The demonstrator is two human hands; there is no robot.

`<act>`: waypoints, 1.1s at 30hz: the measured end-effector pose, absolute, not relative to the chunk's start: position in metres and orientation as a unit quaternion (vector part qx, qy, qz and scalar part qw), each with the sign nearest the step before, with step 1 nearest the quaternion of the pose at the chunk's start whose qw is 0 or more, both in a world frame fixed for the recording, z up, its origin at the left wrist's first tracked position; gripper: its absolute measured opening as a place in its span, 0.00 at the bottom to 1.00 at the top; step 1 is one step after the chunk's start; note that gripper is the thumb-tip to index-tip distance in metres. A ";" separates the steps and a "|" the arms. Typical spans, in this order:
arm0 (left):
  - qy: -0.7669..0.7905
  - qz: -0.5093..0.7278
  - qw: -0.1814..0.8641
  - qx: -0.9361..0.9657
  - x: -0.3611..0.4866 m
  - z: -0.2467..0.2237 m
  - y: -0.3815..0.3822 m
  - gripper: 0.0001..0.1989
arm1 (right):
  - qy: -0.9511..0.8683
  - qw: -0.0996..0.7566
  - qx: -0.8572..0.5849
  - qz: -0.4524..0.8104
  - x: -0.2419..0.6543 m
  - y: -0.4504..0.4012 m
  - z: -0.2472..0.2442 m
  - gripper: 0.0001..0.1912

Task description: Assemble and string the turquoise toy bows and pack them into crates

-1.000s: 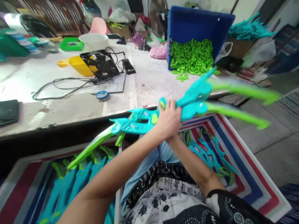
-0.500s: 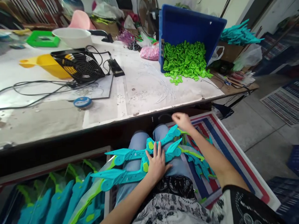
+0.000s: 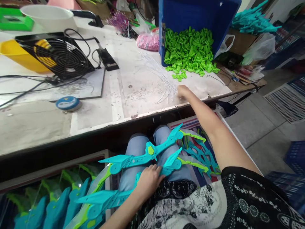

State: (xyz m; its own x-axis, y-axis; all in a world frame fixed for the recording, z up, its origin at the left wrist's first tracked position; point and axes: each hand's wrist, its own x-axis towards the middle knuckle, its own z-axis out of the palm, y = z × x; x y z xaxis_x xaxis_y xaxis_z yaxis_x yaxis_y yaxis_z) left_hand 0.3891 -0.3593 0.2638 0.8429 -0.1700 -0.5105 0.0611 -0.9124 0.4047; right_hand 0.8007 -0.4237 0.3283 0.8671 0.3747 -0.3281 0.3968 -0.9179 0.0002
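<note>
Two turquoise plastic toy bows with lime-green tips lie across my lap. My left hand (image 3: 149, 178) is wrapped over the middle of the nearer toy bow (image 3: 172, 163) and hides its centre. Just beyond it rests the farther toy bow (image 3: 133, 159), its green centre piece showing and no hand on it. My right hand (image 3: 183, 92) is on the table near its front edge, fingers closed, at the right side of a bundle of thin white strings (image 3: 164, 81). Whether a string is between those fingers is hidden.
A blue crate (image 3: 197, 16) on its side spills green plastic pieces (image 3: 190, 51). To the left are a black fan (image 3: 64, 58), a blue round tin (image 3: 68, 103) and a yellow scoop (image 3: 26, 60). More bows fill the box at lower left (image 3: 57, 203) and lie at right (image 3: 202, 156).
My right hand has moved from above the right-hand bows up onto the table beside the strings. My left hand has slid nearer to me, gathering its fingers on the nearer bow; the bows have separated.
</note>
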 end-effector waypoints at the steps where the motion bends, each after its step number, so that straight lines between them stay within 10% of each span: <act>1: -0.031 -0.236 0.227 0.944 0.394 0.263 -0.356 0.15 | 0.203 0.039 0.964 -0.167 0.803 -0.422 0.329 0.26; 5: 0.024 -0.035 0.231 0.972 0.428 0.256 -0.344 0.20 | 0.191 0.019 0.966 -0.173 0.808 -0.428 0.332 0.24; 11: -0.008 -0.084 0.167 0.982 0.459 0.235 -0.338 0.17 | 0.108 -0.102 0.975 -0.167 0.813 -0.476 0.328 0.09; 26: -0.016 -0.004 0.130 0.991 0.470 0.210 -0.285 0.24 | -0.010 -0.622 0.751 -0.221 0.738 -0.609 0.295 0.13; 33: 0.048 0.006 0.419 0.907 0.514 0.246 -0.350 0.18 | -0.144 -0.701 0.670 -0.199 0.637 -0.653 0.233 0.23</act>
State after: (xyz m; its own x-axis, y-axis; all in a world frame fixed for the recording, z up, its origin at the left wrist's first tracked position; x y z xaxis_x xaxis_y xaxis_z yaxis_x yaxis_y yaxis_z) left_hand 0.5141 -0.3496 0.2461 0.9954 0.0911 -0.0291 0.0812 -0.6446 0.7602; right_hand 0.6368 -0.6532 0.2334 0.8793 0.0858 -0.4685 -0.4719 0.0236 -0.8813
